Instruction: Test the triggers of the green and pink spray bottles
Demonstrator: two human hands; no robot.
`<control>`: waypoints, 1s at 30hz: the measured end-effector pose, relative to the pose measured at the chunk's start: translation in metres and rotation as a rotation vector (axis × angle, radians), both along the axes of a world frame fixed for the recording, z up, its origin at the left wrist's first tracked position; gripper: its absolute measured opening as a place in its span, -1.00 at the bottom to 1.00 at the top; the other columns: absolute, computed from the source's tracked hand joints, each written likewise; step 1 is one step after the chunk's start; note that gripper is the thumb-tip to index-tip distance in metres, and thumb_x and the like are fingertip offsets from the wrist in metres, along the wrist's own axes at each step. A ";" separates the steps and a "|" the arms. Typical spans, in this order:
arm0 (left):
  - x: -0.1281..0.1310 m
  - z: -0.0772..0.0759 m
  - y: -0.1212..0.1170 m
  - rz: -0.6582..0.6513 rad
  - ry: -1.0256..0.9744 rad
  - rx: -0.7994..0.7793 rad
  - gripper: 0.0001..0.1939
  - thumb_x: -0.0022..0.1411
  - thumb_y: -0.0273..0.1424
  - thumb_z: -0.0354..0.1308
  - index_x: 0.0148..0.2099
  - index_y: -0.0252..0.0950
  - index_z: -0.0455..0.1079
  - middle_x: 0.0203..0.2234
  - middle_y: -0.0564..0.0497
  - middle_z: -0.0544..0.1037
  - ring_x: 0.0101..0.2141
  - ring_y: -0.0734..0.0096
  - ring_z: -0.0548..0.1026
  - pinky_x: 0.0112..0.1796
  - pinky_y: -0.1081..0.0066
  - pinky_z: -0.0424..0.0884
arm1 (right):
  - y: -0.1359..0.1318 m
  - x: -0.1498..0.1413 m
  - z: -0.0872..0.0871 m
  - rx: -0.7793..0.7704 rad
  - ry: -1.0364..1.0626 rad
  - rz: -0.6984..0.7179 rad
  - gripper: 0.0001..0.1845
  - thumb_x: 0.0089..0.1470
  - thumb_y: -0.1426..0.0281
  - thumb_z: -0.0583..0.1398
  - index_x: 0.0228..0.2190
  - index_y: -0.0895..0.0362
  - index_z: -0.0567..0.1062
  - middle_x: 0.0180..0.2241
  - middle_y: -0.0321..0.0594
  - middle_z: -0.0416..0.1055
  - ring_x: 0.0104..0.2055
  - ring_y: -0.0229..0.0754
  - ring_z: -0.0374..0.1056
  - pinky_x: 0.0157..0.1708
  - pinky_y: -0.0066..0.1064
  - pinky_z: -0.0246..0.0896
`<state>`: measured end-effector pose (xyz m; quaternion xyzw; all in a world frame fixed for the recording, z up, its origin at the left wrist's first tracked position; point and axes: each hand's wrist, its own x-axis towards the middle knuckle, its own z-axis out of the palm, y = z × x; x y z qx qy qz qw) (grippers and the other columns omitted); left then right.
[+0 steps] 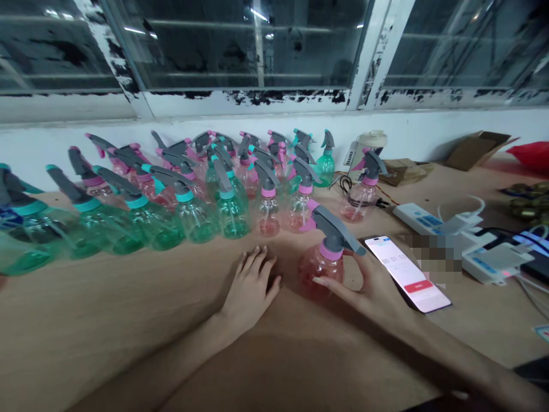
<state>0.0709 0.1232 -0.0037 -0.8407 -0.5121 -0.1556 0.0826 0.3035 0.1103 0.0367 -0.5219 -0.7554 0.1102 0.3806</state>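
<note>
My right hand (358,280) is closed around a pink spray bottle (315,269) with a grey and pink trigger head. The bottle is upright, a little in front of the rows. To its left, my left hand (253,280) rests on the wooden table with its fingers spread and nothing in it. Green spray bottles (234,214) with turquoise collars stand in a front row at the left. Beside them are clear pink spray bottles (269,214). Several more bottles are packed behind, partly hidden.
A lit phone (407,274) lies right of my right hand. Beyond it are white power strips (429,220) with cables. Another pink spray bottle (364,191) stands by a black cable. A cup (371,140), a cardboard box (476,150) and a red bag (532,155) sit along the wall.
</note>
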 end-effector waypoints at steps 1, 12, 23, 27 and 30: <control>0.000 0.000 0.000 0.001 0.002 0.002 -0.66 0.27 -0.37 0.01 0.03 -0.44 0.32 0.08 -0.28 0.33 0.12 0.03 0.23 0.08 0.01 0.15 | 0.001 0.000 0.000 0.000 -0.007 -0.006 -0.45 -0.08 0.04 0.24 -0.13 0.13 0.37 -0.23 -0.09 0.43 -0.19 0.02 0.37 -0.22 -0.15 0.28; -0.002 -0.002 0.001 0.002 0.000 0.026 -0.66 0.27 -0.35 0.00 0.03 -0.41 0.32 0.07 -0.24 0.34 0.11 0.03 0.24 0.06 0.00 0.19 | 0.073 0.050 0.002 0.050 -0.006 -0.096 -0.44 -0.01 0.02 0.14 -0.12 0.20 0.40 -0.15 0.06 0.37 -0.20 0.04 0.38 -0.33 -0.17 0.37; -0.004 -0.006 0.002 -0.010 -0.004 0.066 -0.67 0.28 -0.36 -0.03 0.01 -0.41 0.33 0.06 -0.26 0.35 0.10 0.03 0.26 0.05 -0.01 0.21 | 0.142 0.045 -0.007 0.088 0.055 -0.187 -0.43 -0.04 0.12 0.20 -0.05 0.16 0.33 -0.11 0.07 0.44 -0.10 0.16 0.38 -0.18 -0.01 0.29; -0.004 -0.008 0.003 -0.013 -0.022 0.071 -0.67 0.29 -0.35 -0.04 0.02 -0.40 0.32 0.06 -0.26 0.34 0.10 0.03 0.27 0.04 -0.03 0.22 | 0.142 0.043 -0.003 0.090 0.101 -0.183 -0.39 -0.08 0.09 0.22 -0.05 0.19 0.33 -0.12 0.07 0.44 -0.10 0.13 0.40 -0.19 -0.06 0.33; -0.005 -0.008 0.003 -0.019 -0.029 0.064 -0.67 0.29 -0.34 -0.06 0.03 -0.39 0.31 0.07 -0.25 0.34 0.11 0.04 0.25 0.05 -0.02 0.21 | 0.128 0.056 0.004 0.101 0.151 -0.205 -0.48 -0.07 0.06 0.21 -0.15 0.14 0.40 -0.18 -0.01 0.48 -0.17 0.05 0.44 -0.26 -0.17 0.37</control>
